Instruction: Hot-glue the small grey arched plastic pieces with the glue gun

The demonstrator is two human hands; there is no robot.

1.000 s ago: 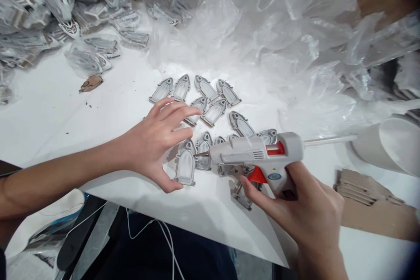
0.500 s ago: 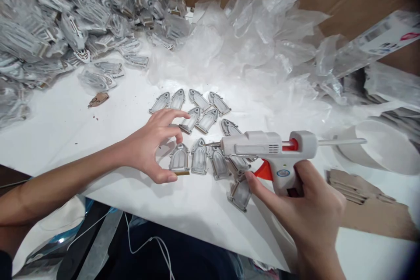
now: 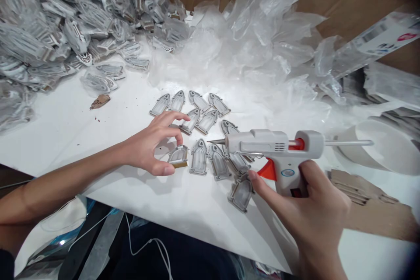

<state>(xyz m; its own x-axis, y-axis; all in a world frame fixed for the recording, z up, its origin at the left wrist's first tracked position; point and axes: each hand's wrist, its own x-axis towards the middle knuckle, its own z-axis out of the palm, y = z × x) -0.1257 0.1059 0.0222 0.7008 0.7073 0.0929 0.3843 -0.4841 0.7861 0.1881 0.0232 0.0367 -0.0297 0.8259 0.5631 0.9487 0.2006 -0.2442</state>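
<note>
In my right hand (image 3: 316, 210) is a white hot glue gun (image 3: 259, 144) with an orange trigger and a glue stick out of its back. Its metal nozzle points left, over the small grey arch-shaped pieces. My left hand (image 3: 154, 142) is curled around the leftmost arch-shaped piece (image 3: 177, 156), fingertip at its top and thumb near its lower edge; the piece is tilted. Beside it lies another arch-shaped piece (image 3: 198, 159), just left of the nozzle tip. Several similar pieces lie flat behind and to the right, some partly hidden by the glue gun.
Plastic-wrapped pieces (image 3: 82, 13) are heaped at the back left. Crumpled clear bags (image 3: 243, 48) spread across the back. To the right are a white round container (image 3: 387, 146) and torn cardboard (image 3: 374, 210). A brown scrap (image 3: 100, 101) lies on the white table (image 3: 138, 188).
The leftmost arch-shaped piece has tipped up in my left hand, whose thumb has risen slightly. The glue gun has shifted a little to the right, its nozzle away from the neighbouring piece.
</note>
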